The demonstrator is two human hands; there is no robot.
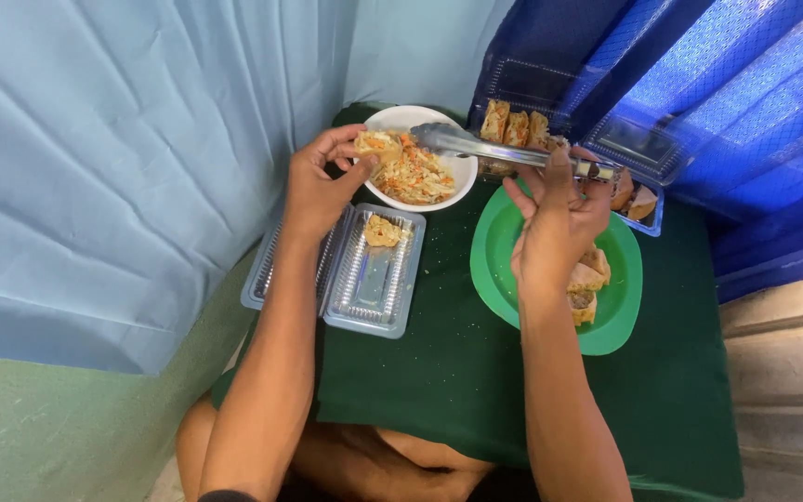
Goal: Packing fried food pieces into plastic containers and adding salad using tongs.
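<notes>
Green plate [504, 265], clear trays [374, 274], white bowl [453, 191]

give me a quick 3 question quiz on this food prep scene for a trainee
1. True or false: the right hand holds metal tongs that reach over the white bowl.
2. What does the left hand hold?
A. a filled piece of food
B. a spoon
C. a lid
3. How many pieces of food lie in the open clear box beside the bowl?

Key
1. True; the tong tips are over the shredded salad.
2. A; it is held at the bowl's rim.
3. One, at the far end of the box. More pieces sit on the green plate.
</notes>
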